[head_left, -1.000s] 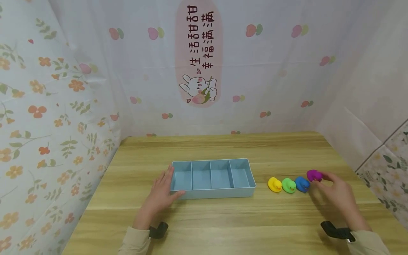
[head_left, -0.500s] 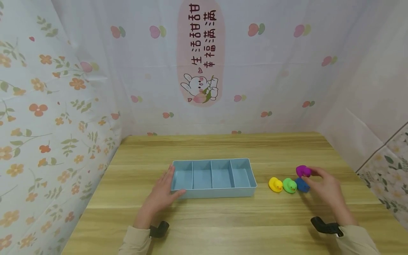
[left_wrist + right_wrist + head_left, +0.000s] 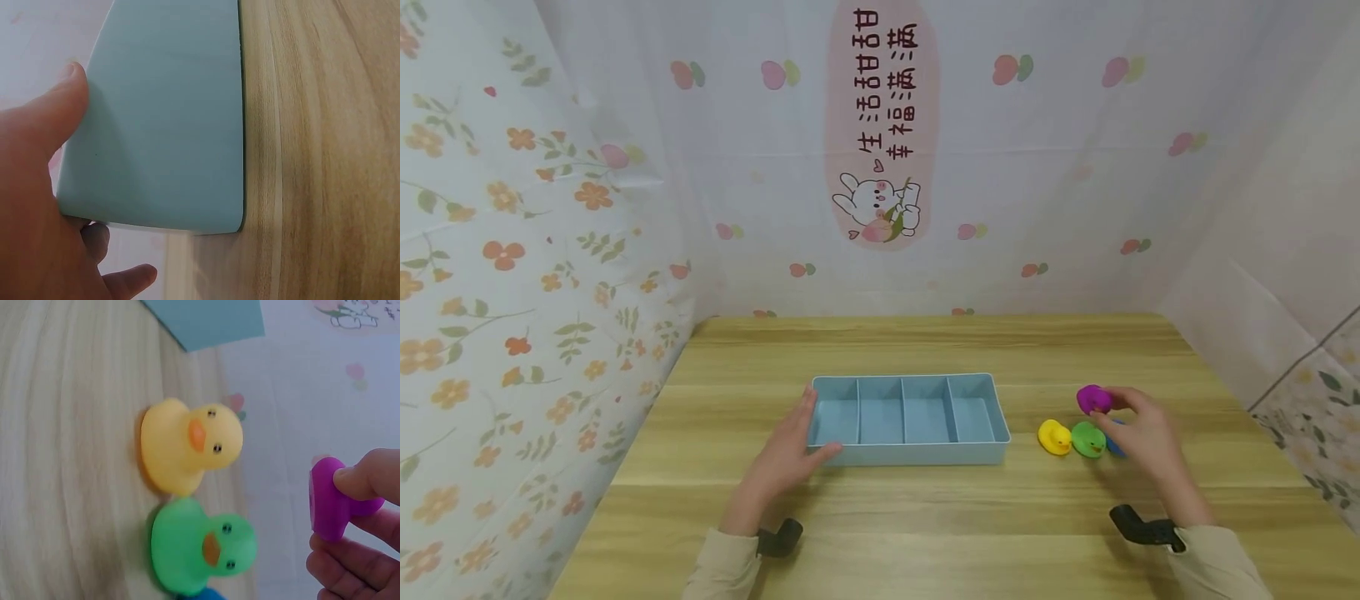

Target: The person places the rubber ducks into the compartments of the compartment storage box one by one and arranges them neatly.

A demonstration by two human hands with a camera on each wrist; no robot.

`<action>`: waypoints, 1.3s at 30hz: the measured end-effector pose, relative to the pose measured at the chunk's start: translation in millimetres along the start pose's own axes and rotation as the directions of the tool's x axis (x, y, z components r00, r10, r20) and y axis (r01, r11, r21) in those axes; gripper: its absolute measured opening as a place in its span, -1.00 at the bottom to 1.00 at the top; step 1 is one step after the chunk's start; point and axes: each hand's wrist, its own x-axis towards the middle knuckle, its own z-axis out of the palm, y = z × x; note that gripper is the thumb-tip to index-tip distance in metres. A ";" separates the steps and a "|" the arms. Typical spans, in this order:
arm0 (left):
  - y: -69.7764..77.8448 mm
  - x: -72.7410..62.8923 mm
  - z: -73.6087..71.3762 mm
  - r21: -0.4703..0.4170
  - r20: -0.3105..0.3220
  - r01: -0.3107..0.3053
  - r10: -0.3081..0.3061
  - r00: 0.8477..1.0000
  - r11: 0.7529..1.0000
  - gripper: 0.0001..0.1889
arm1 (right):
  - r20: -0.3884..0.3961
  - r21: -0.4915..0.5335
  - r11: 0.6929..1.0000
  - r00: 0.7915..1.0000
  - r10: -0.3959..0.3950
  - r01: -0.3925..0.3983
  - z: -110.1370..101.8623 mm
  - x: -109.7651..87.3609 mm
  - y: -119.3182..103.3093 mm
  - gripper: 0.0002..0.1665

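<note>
A light blue tray (image 3: 917, 454) with several bare compartments in a row stands mid-table. My left hand (image 3: 781, 454) rests at its left end, thumb along the front rim and fingers extended along the short side; the left wrist view shows the thumb (image 3: 72, 94) on the rim. To the right, my right hand (image 3: 1153, 437) pinches a purple rubber duck (image 3: 1093, 399) between thumb and fingers, raised above a row of ducks. That row holds a yellow duck (image 3: 1055, 438), a green duck (image 3: 1087, 440) and a blue duck (image 3: 1111, 444), partly hidden behind my fingers.
Everything stands on a wood-grain table (image 3: 925, 517). A white printed cloth (image 3: 737, 167) hangs behind the back edge, with a flowered cloth (image 3: 497, 333) at the left and another hanging at the right. Each wrist wears a black strap mount.
My right hand has carried the purple duck leftward, from beside the blue duck to above the green one. My left hand stays at the tray's end. The head view has shifted slightly.
</note>
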 end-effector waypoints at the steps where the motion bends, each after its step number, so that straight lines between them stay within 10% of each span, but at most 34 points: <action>1: -0.2 -0.4 0.1 -0.001 0.003 0.005 -0.005 1.000 1.000 0.00 | -0.003 0.003 1.000 1.000 -0.009 0.009 1.6 0.6 -2.1 -0.46; 39: -1.5 0.1 -3.7 -0.077 0.075 0.052 -0.046 0.996 0.996 0.02 | 0.006 0.070 0.980 0.983 -0.185 0.184 53.4 11.8 -69.1 -0.59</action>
